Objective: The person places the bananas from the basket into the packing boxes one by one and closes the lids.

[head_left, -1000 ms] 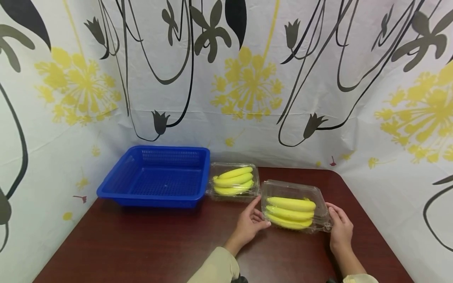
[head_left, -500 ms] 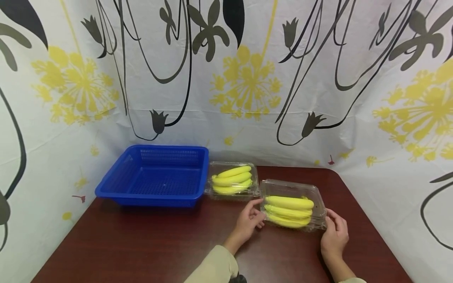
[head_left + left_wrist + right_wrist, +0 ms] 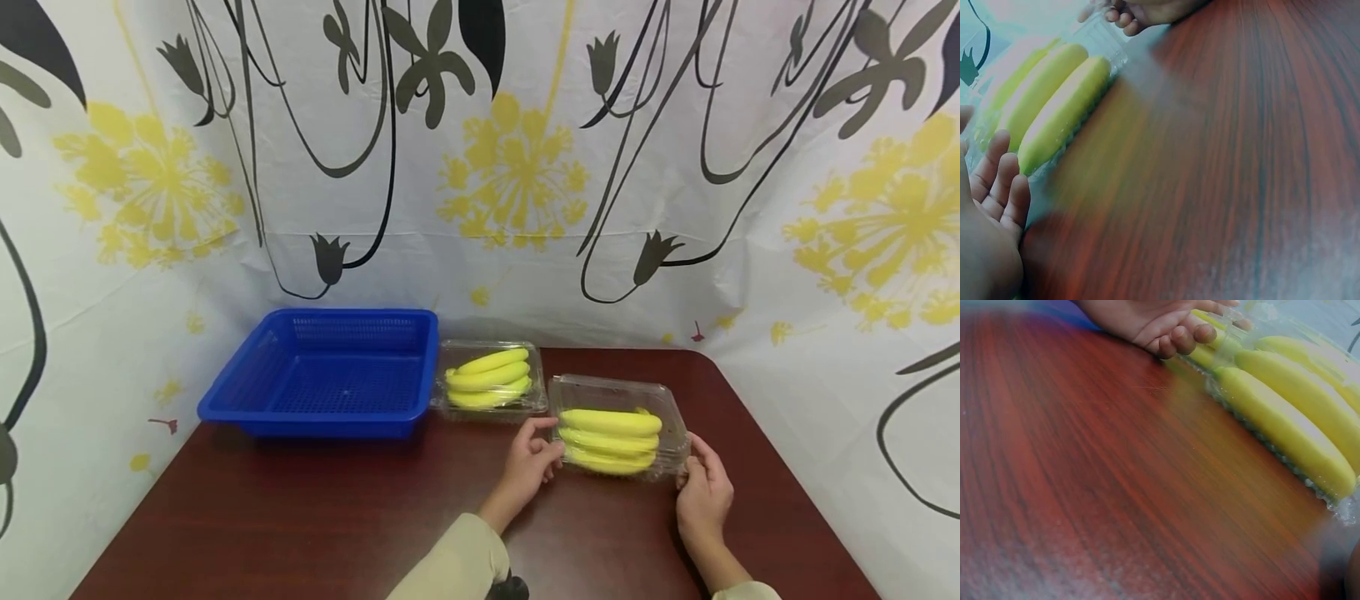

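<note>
A clear plastic clamshell box [image 3: 618,393] with several yellow bananas [image 3: 609,442] inside lies towards the right of the table, slightly askew. At its left end, my left hand [image 3: 527,465] has its index finger and thumb on the edge; the other fingers curl loosely below. My right hand [image 3: 705,497] grips the right end, thumb in front and fingers behind. In the left wrist view the bananas [image 3: 1063,103] show through the plastic between both hands. The right wrist view shows my left hand [image 3: 1150,328] at the box's far end.
A second clear box of bananas [image 3: 487,379] stands behind and to the left, right beside a blue plastic basket [image 3: 322,423] with nothing in it. Patterned cloth [image 3: 517,292] hangs along the back and sides of the dark red-brown table [image 3: 300,517].
My right hand has shifted a little left, and the box's right end has moved in with it. My left thumb has drawn back from the front side to the left edge.
</note>
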`<state>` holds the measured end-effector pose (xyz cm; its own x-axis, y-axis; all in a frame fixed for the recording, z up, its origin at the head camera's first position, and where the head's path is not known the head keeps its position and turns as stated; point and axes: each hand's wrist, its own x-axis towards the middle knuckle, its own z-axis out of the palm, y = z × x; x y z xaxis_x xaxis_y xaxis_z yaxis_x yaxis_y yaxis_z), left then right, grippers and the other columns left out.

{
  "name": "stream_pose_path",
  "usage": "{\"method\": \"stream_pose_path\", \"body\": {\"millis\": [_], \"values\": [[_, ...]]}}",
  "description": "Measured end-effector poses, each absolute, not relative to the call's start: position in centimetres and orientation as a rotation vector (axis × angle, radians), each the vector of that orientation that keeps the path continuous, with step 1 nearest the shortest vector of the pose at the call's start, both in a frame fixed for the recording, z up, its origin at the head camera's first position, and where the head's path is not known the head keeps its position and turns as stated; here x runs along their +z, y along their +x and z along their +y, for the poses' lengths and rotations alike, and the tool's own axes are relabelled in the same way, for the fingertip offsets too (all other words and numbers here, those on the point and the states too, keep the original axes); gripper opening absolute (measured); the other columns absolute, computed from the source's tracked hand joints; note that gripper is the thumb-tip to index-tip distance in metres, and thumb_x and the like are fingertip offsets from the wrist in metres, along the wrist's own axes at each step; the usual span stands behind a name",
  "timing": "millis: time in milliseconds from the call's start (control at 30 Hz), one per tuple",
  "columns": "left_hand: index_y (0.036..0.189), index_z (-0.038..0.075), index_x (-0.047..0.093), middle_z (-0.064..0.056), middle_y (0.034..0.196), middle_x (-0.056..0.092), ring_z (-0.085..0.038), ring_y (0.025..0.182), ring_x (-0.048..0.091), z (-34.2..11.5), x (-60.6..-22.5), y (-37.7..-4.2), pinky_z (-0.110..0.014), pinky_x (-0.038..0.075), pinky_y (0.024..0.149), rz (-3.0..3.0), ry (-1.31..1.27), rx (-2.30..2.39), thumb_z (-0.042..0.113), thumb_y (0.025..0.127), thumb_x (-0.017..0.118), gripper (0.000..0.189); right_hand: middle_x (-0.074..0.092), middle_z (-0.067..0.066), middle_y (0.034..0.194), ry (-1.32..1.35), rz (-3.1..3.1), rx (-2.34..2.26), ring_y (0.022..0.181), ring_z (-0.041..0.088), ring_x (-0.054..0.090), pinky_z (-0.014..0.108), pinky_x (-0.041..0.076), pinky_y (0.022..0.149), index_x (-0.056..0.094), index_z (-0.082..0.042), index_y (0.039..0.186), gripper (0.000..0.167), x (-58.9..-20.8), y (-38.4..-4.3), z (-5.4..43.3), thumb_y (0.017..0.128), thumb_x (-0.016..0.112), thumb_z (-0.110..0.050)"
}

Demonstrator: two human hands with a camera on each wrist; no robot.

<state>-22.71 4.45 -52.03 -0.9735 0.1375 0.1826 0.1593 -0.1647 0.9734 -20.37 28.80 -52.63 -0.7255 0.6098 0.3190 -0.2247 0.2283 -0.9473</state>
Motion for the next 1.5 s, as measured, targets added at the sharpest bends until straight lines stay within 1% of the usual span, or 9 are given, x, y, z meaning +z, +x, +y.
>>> {"method": "stream_pose_path", "body": {"millis": [133,233,367,500,733,867,1167,1367,1500], "values": [[0.124,0.009,0.060,-0.004,0.059,0.055,-0.010,0.045,0.044,4.5,-51.9,-22.9,-0.022,0.038,0.043,-2.007,-0.300,-2.393,0.001,0.086,0.067,0.040,0.050,-0.003,0.070,-0.317,-1.836,1.519,0.056,0.006,0.045,0.014,0.036,0.048,0.064,0.000,0.122,0.033,-52.6,-20.6,28.6,0.097,0.043,0.003],[0.123,0.010,0.061,-0.001,0.057,0.054,-0.010,0.044,0.043,4.5,-51.9,-23.1,-0.022,0.037,0.042,-1.999,-0.286,-2.403,0.000,0.084,0.068,0.041,0.051,-0.005,0.073,-0.319,-1.872,1.426,0.060,0.005,0.045,0.014,0.035,0.051,0.064,-0.001,0.121,0.033,-52.7,-20.7,28.5,0.096,0.044,0.002],[0.123,0.011,0.061,-0.001,0.057,0.054,-0.011,0.044,0.043,4.7,-52.0,-23.2,-0.022,0.037,0.041,-1.995,-0.283,-2.398,-0.001,0.084,0.069,0.042,0.050,-0.005,0.076,-0.346,-1.913,1.317,0.063,0.005,0.042,0.015,0.032,0.054,0.064,-0.004,0.123,0.033,-52.7,-20.6,28.5,0.096,0.044,-0.002],[0.122,0.010,0.061,-0.002,0.057,0.055,-0.011,0.043,0.044,4.8,-51.9,-23.1,-0.022,0.037,0.041,-2.004,-0.275,-2.405,0.002,0.084,0.069,0.040,0.047,-0.003,0.074,-0.368,-1.916,1.303,0.061,0.005,0.039,0.016,0.031,0.053,0.063,-0.006,0.124,0.033,-52.9,-20.5,28.6,0.097,0.045,-0.005],[0.120,0.009,0.061,-0.001,0.055,0.054,-0.009,0.040,0.042,5.0,-51.5,-23.0,-0.021,0.036,0.039,-2.002,-0.232,-2.432,-0.001,0.081,0.070,0.041,0.048,-0.004,0.068,-0.416,-1.925,1.280,0.057,0.005,0.040,0.017,0.032,0.050,0.066,-0.006,0.118,0.027,-53.0,-20.4,28.8,0.097,0.049,-0.008],[0.119,0.010,0.060,-0.002,0.054,0.056,-0.009,0.039,0.043,5.3,-51.2,-23.1,-0.021,0.037,0.039,-2.021,-0.209,-2.433,-0.003,0.080,0.067,0.042,0.051,-0.006,0.067,-0.437,-1.928,1.270,0.056,0.004,0.041,0.016,0.032,0.050,0.067,-0.007,0.116,0.026,-52.9,-20.5,28.8,0.097,0.050,-0.010],[0.123,0.010,0.058,-0.008,0.060,0.063,-0.011,0.039,0.050,5.6,-50.3,-23.2,-0.020,0.036,0.038,-2.077,-0.154,-2.427,-0.006,0.083,0.061,0.043,0.049,-0.008,0.065,-0.427,-1.907,1.265,0.054,0.004,0.040,0.016,0.032,0.049,0.068,-0.007,0.116,0.026,-52.9,-20.5,28.8,0.097,0.050,-0.010],[0.124,0.013,0.056,-0.005,0.063,0.065,-0.013,0.042,0.056,5.7,-50.4,-23.2,-0.020,0.037,0.037,-2.144,-0.148,-2.363,-0.004,0.084,0.058,0.042,0.051,-0.009,0.068,-0.432,-1.908,1.260,0.057,0.003,0.042,0.016,0.033,0.051,0.068,-0.007,0.116,0.026,-53.0,-20.4,28.7,0.098,0.051,-0.011],[0.118,0.014,0.061,-0.005,0.066,0.064,-0.019,0.045,0.060,5.7,-50.4,-23.1,-0.025,0.044,0.041,-2.215,-0.141,-2.214,-0.001,0.083,0.058,0.038,0.051,-0.009,0.068,-0.419,-1.911,1.270,0.057,0.002,0.042,0.014,0.033,0.051,0.067,-0.006,0.117,0.026,-52.9,-20.3,28.7,0.098,0.050,-0.011]]}}
